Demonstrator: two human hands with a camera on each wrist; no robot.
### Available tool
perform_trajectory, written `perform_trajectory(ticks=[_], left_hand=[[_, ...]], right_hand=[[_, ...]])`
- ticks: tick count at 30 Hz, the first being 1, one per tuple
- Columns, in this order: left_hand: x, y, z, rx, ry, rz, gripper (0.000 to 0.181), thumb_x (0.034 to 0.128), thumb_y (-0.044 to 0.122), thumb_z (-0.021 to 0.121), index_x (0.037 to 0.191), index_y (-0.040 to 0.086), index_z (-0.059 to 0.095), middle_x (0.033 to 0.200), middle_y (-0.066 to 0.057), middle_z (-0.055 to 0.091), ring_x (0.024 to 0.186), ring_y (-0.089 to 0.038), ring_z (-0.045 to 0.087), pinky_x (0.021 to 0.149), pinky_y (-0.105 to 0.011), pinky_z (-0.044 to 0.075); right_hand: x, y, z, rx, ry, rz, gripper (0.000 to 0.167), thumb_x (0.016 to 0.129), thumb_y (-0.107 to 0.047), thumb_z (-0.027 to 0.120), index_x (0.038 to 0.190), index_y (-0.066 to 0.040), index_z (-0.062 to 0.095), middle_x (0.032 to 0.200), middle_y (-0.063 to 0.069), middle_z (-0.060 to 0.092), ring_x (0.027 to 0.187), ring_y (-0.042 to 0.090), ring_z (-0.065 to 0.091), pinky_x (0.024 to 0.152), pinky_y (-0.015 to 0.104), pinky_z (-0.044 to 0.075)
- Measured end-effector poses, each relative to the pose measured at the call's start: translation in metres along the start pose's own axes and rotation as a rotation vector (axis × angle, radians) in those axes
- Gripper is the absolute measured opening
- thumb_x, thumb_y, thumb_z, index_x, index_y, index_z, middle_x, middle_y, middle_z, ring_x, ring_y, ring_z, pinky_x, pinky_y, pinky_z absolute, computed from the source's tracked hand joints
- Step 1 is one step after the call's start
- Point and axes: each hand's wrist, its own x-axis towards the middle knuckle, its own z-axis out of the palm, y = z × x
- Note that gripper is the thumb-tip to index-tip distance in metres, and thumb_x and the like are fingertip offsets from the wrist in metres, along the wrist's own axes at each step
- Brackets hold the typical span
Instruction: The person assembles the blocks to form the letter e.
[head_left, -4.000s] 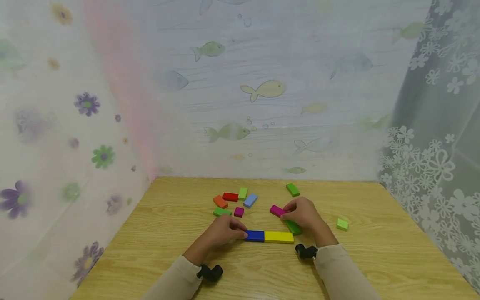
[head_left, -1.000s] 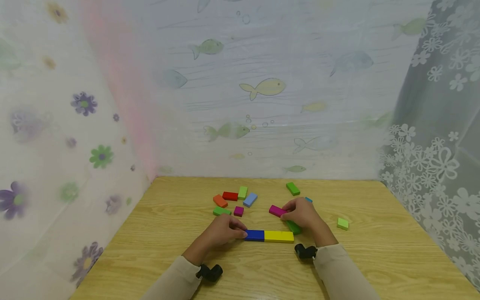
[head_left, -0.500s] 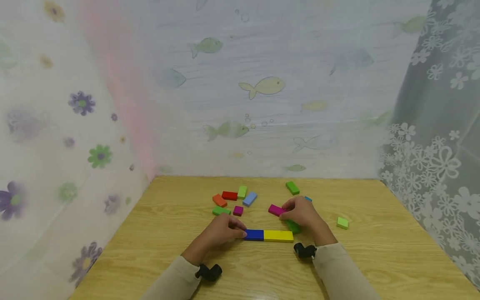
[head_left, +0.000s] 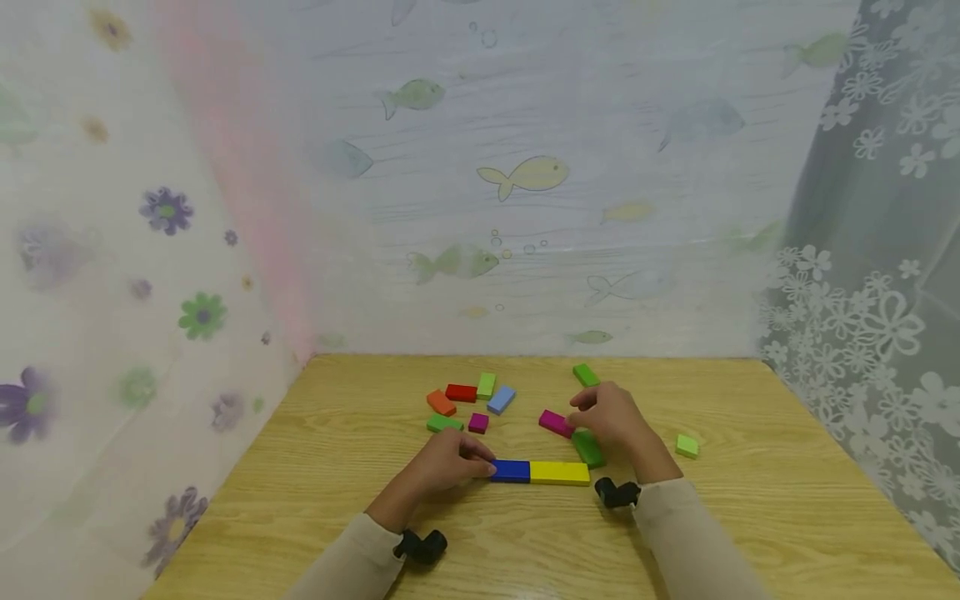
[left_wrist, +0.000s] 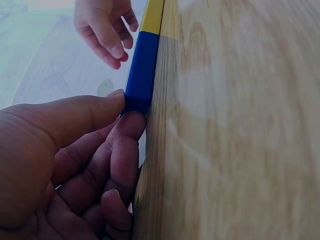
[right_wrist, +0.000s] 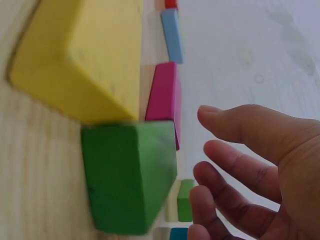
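A blue wooden block (head_left: 511,472) lies end to end with a yellow block (head_left: 559,473) in one straight row. My left hand (head_left: 450,461) pinches the blue block's left end between thumb and curled forefinger, as the left wrist view shows. Beyond the yellow block's right end a dark green block (head_left: 588,448) lies at a slant, its corner close to the yellow one. A magenta block (head_left: 556,423) sits just behind it. Over these two hovers my right hand (head_left: 612,418), fingers loosely spread and holding nothing; in the right wrist view a gap shows between its fingertips and the blocks.
Back left lie a red block (head_left: 461,393), an orange block (head_left: 441,403), a light blue block (head_left: 502,400), a small magenta block (head_left: 478,423) and green ones. A green block (head_left: 586,375) lies behind my right hand, a lime block (head_left: 687,446) to its right.
My right hand has let go of the magenta block's right end and risen slightly back and right, uncovering more of the dark green block. The left hand stays at the blue block.
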Motion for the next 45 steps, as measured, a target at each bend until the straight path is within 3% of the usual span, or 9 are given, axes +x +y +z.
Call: perform_trajectory(ticks=[12,17,25,34,41,45], left_hand=[[-0.001,0.002,-0.001,-0.005,-0.006,0.017,0.012,0.0917,0.030,0.080,0.102,0.025,0.082,0.103,0.008,0.074,0.097,-0.014,0.062,0.085,-0.038,0.053],[-0.001,0.004,-0.001,-0.009,-0.006,0.013,0.012,0.0917,0.029,0.080,0.102,0.024,0.082,0.103,0.007,0.074,0.096,-0.014,0.063,0.084,-0.037,0.053],[0.000,0.002,-0.001,-0.013,-0.006,0.013,0.012,0.0913,0.030,0.080,0.102,0.024,0.082,0.104,0.007,0.074,0.097,-0.014,0.063,0.084,-0.037,0.053],[-0.001,0.003,-0.001,-0.025,-0.010,0.010,0.013,0.0914,0.031,0.080,0.102,0.024,0.082,0.103,0.007,0.074,0.098,-0.013,0.063,0.085,-0.036,0.053],[-0.001,0.003,-0.002,-0.022,-0.010,0.003,0.013,0.0911,0.031,0.081,0.102,0.024,0.082,0.103,0.008,0.074,0.097,-0.013,0.063,0.085,-0.036,0.053],[0.000,0.002,-0.002,-0.018,-0.007,-0.004,0.013,0.0911,0.032,0.081,0.102,0.025,0.082,0.103,0.008,0.074,0.097,-0.012,0.063,0.085,-0.035,0.053]], right_hand=[[0.019,0.004,-0.014,-0.144,0.081,-0.033,0.040,0.091,-0.027,0.079,0.122,-0.002,0.073,0.119,0.016,0.071,0.108,0.032,0.065,0.094,0.051,0.055],[0.028,0.008,-0.017,-0.160,0.117,0.007,0.043,0.092,-0.028,0.078,0.125,-0.001,0.071,0.121,0.016,0.071,0.106,0.033,0.066,0.093,0.050,0.055],[0.041,0.010,-0.020,-0.200,0.149,0.079,0.059,0.093,-0.033,0.077,0.139,0.000,0.061,0.137,0.021,0.064,0.120,0.039,0.061,0.099,0.055,0.051],[0.051,0.017,-0.022,-0.259,0.139,0.200,0.071,0.092,-0.047,0.075,0.143,-0.001,0.058,0.146,0.020,0.059,0.114,0.039,0.062,0.085,0.053,0.050],[0.051,0.024,-0.022,-0.197,0.135,0.243,0.070,0.092,-0.049,0.074,0.143,-0.002,0.059,0.147,0.019,0.058,0.123,0.045,0.058,0.094,0.061,0.044],[0.049,0.025,-0.022,-0.177,0.145,0.257,0.067,0.092,-0.048,0.074,0.140,-0.003,0.063,0.143,0.019,0.062,0.121,0.044,0.059,0.091,0.059,0.045]])
